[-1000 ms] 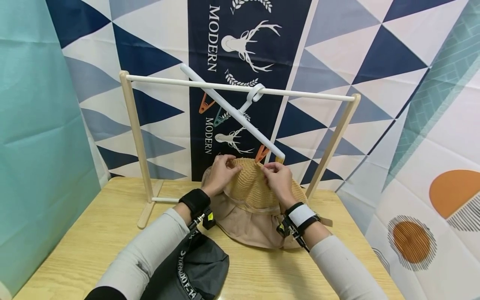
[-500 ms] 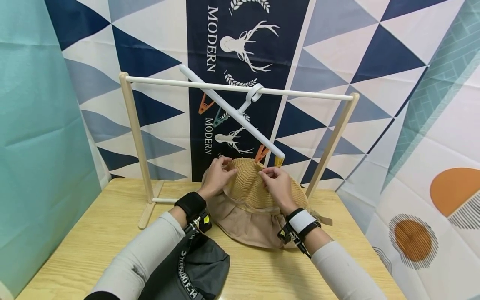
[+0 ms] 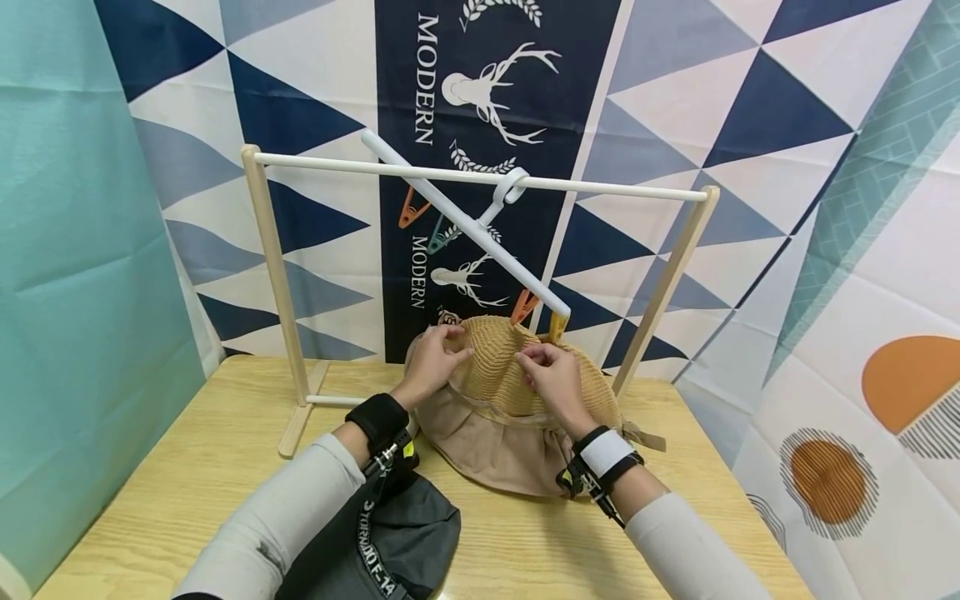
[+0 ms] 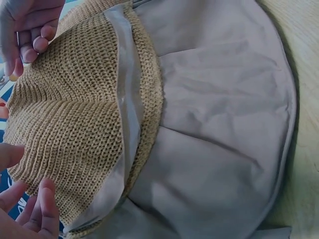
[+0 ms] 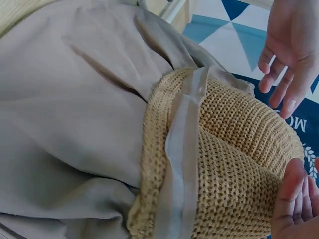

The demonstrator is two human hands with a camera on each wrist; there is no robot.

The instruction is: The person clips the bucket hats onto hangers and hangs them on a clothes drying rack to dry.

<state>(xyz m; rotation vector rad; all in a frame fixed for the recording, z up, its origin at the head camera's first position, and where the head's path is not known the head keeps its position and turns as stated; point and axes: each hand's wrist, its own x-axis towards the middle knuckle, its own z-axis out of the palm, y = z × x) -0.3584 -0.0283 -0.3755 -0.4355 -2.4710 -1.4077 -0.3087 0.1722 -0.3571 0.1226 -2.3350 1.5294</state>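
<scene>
A sun hat [image 3: 491, 367] with a tan knitted crown and beige cloth brim hangs below a pale blue hanger [image 3: 457, 218]. An orange clip [image 3: 523, 308] and a yellow clip [image 3: 557, 326] on the hanger's lower end meet the top of the crown. My left hand [image 3: 435, 360] is at the crown's left side, fingers loosely bent and holding nothing. On the right, my right hand [image 3: 553, 379] is just in front of the knit, its fingers relaxed. Both wrist views show the crown [image 4: 75, 114] between the two hands, with no cloth gripped.
The hanger hooks over the white rail [image 3: 615, 189] of a wooden rack, tilted down to the right. Another orange clip [image 3: 411, 210] and a green clip [image 3: 437, 237] hang from its raised end. A dark grey cap [image 3: 405, 533] lies on the wooden table [image 3: 517, 558] beneath my left forearm.
Both hands have come down a little from the top of the hat, and the right fingers have left its upper edge. The yellow clip shows more fully. The hat stays in place under the clips.
</scene>
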